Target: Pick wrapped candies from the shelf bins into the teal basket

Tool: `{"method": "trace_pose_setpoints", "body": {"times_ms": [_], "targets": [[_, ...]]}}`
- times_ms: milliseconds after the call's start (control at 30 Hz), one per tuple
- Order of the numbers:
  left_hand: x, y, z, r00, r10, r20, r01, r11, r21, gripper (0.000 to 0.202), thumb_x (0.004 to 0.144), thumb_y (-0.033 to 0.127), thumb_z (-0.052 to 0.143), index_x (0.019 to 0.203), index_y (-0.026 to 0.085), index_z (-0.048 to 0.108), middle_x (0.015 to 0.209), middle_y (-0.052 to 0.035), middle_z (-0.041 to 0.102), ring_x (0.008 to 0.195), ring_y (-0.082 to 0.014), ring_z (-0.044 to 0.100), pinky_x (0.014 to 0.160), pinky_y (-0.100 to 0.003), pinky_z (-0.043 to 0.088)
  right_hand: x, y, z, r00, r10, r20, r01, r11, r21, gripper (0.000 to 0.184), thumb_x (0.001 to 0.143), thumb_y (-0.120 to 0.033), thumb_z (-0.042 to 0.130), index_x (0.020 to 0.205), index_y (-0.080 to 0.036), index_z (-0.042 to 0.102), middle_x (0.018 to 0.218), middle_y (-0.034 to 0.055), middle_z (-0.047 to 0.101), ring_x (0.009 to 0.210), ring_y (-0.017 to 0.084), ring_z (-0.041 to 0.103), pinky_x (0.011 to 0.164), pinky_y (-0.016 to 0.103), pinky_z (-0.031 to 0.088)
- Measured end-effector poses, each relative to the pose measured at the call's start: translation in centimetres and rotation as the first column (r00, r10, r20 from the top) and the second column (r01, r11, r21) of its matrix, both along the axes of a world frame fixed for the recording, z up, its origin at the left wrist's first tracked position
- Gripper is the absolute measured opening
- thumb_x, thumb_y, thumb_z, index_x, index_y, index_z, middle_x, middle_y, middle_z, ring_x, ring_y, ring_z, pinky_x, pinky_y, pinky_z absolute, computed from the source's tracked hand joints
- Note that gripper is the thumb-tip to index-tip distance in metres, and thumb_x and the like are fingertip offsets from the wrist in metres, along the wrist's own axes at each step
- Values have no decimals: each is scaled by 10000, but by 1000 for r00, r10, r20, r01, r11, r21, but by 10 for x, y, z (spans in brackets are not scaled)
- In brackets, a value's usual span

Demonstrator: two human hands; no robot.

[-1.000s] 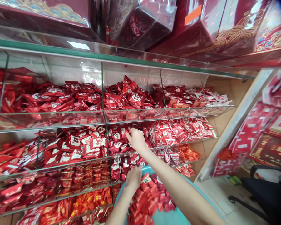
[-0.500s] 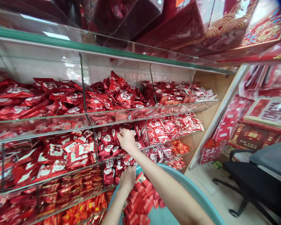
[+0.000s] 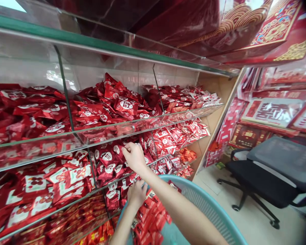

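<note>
My right hand (image 3: 134,157) reaches into a shelf compartment of dark red snack packets (image 3: 107,156) with white oval labels. Its fingers are curled closed over the packets; what is inside them is hidden. Lower down, my left hand (image 3: 137,193) is closed at the near edge of the shelving, beside the rim of a teal plastic basket (image 3: 206,200). I cannot make out what its fingers hold. Bright red packets (image 3: 149,217) with black characters lie in the basket, under and left of my right forearm. A darker packet (image 3: 173,185) lies near its far rim.
Glass-fronted shelves (image 3: 112,126) hold red packets in divided compartments, above and left of my hands. Orange-red packets (image 3: 187,155) sit farther right. A black office chair (image 3: 260,177) stands on the tiled floor at right. Large red boxes (image 3: 183,27) are overhead.
The view has shifted right and closer to the shelves. A dark packet now shows at the basket's far side. Both hands remain closed in nearly the same places.
</note>
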State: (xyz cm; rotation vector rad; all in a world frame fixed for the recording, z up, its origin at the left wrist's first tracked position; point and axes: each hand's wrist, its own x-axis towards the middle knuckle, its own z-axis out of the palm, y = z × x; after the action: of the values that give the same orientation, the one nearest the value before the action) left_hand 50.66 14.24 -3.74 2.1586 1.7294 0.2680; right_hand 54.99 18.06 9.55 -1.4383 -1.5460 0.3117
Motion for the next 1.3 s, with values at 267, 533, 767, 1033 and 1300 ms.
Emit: {"method": "trace_pose_setpoints", "body": {"times_ms": [267,533,767,1033,1300], "targets": [[3,11,-6,999,-49,2,49,998,-34,276,839,264,400,1015,209,605,1054,-58,628,955,-193,574,754,-244,377,2,-5,4,999,25,21,-26,997,77,205,837,-324,445,748,-206,587,607,-35,546,565,100,462,598,218,341],[-2,22,-12,972,-215,92,211,976,47,341,874,310,339,1103,261,588,988,-41,656,900,-183,597,735,-247,379,26,-28,14,988,151,11,-151,971,186,205,858,-319,437,793,-193,586,687,-14,565,649,101,500,614,210,367],[-3,30,-13,931,-338,140,336,941,38,355,870,343,342,1158,318,548,1084,-10,632,996,-163,567,825,-240,374,67,-58,22,963,222,-152,-209,973,96,230,831,-395,487,827,-176,557,638,-29,474,557,78,402,510,203,342],[-14,32,-5,895,-432,111,432,902,22,323,874,329,376,1145,293,548,1026,-22,648,970,-154,580,793,-223,380,92,-89,13,959,152,-238,-183,977,-113,266,793,-436,530,775,-173,562,730,-6,545,663,95,485,629,239,408],[-35,23,-4,865,-469,177,476,880,8,309,868,311,424,1146,285,558,1082,-23,632,1010,-142,559,852,-218,363,85,-106,-18,870,7,-494,-114,975,-188,286,736,-446,601,798,-172,543,697,-25,572,606,79,505,621,234,417]]}}
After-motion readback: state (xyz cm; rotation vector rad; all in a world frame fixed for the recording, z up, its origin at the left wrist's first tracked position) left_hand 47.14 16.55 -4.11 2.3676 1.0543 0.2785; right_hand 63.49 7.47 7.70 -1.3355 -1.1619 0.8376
